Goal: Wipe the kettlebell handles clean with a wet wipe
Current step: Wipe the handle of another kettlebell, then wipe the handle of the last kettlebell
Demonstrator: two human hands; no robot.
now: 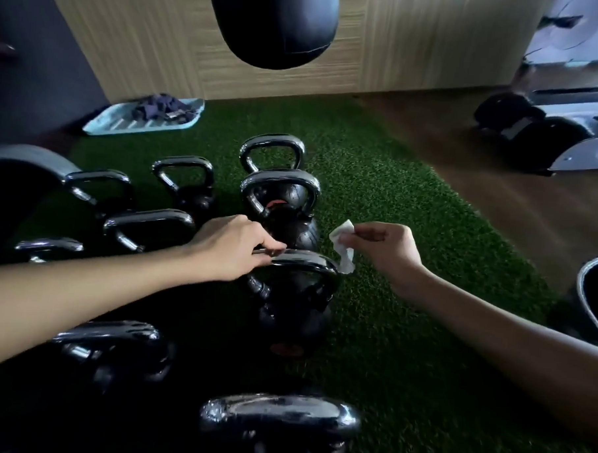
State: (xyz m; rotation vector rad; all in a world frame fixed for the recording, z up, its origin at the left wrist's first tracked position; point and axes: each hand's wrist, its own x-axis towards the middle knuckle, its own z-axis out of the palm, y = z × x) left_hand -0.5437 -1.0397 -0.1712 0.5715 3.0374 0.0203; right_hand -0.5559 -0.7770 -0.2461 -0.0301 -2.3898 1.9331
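Observation:
Several black kettlebells with shiny handles stand in rows on green artificial turf. My left hand grips the left end of the handle of the middle kettlebell. Its handle gleams just right of my fingers. My right hand pinches a crumpled white wet wipe, held just to the right of that handle's right end; whether the wipe touches it I cannot tell. Another kettlebell stands directly behind, and one handle lies close at the bottom of the view.
A black punching bag hangs above the far kettlebells. A light blue tray with dark cloths sits by the wooden wall. Gym machine parts stand at the right on a brown floor. A dark rounded object is at the right edge.

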